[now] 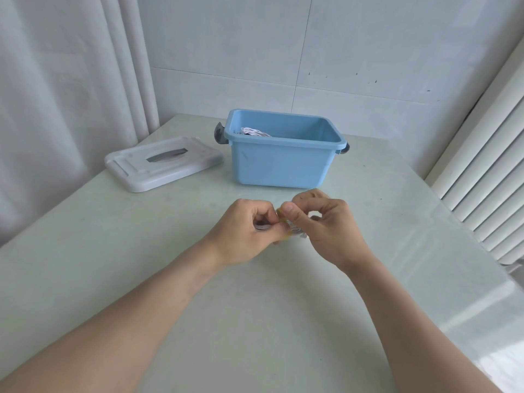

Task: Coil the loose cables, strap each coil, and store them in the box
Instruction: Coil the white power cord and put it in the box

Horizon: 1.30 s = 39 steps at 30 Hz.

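Pale table (368,279), both hands (286,225) curled, pinching a small coil (295,231).

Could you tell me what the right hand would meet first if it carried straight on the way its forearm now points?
Probably the left hand: the right hand points up-left and they nearly touch around the cable coil.
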Motion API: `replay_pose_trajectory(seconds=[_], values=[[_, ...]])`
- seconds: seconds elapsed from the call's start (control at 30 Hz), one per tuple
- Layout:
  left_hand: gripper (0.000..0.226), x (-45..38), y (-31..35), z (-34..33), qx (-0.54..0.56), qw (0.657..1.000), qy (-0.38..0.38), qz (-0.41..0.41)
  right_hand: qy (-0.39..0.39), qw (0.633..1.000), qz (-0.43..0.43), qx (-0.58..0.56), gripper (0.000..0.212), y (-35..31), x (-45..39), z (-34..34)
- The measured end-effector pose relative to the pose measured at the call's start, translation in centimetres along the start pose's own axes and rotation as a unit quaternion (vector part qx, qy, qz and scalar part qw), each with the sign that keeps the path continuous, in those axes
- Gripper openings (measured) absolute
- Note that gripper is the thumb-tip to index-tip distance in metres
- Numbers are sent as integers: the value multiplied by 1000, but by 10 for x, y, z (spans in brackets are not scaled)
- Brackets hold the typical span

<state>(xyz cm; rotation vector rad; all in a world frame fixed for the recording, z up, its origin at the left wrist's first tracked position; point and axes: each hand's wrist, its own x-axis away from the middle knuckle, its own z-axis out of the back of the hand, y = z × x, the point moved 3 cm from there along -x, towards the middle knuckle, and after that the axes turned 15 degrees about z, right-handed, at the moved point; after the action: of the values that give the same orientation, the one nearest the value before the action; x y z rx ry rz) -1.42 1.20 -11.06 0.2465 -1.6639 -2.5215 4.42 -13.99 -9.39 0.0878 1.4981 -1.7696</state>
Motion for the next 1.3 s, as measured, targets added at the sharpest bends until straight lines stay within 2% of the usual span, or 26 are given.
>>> replay_pose_trajectory(seconds=[0.07, 0.17, 0.27, 0.37, 0.6, 0.77, 0.93, 1.1, 1.2, 1.3], values=[[26, -1, 0, 0, 34, 999, 21, 20, -33, 999, -6, -5, 16, 0, 0, 0], [28, -3, -2, 2, 78, 995, 33, 42, -100, 993, -28, 49, 20, 3, 3, -3], [28, -4, -1, 3, 89, 993, 59, 41, -100, 994, -34, 43, 17, 3, 4, -1], [29, -5, 0, 8, 86, 992, 82, 45, -111, 991, -1, 74, 11, -2, 3, -3], [30, -3, 4, 12, 59, 994, -11, 95, -132, 985, 28, 105, 20, -4, 3, 3], [36, -5, 1, 30, 37, 990, -31, 133, -126, 980, 74, 137, 22, -9, 2, -5], [49, -6, 2, 32, 69, 988, -39, 129, -76, 983, 95, 141, 26, -15, 1, -4], [38, -5, 1, 31, 125, 979, -58, 151, -52, 980, 140, 134, 42, -22, 1, -9], [25, -6, 1, 26, 152, 974, -43, 161, -42, 975, 168, 141, 48, -22, 1, -7], [45, -7, -1, 27, 175, 969, -27, 174, -33, 965, 209, 154, 44, -22, 1, -6]])
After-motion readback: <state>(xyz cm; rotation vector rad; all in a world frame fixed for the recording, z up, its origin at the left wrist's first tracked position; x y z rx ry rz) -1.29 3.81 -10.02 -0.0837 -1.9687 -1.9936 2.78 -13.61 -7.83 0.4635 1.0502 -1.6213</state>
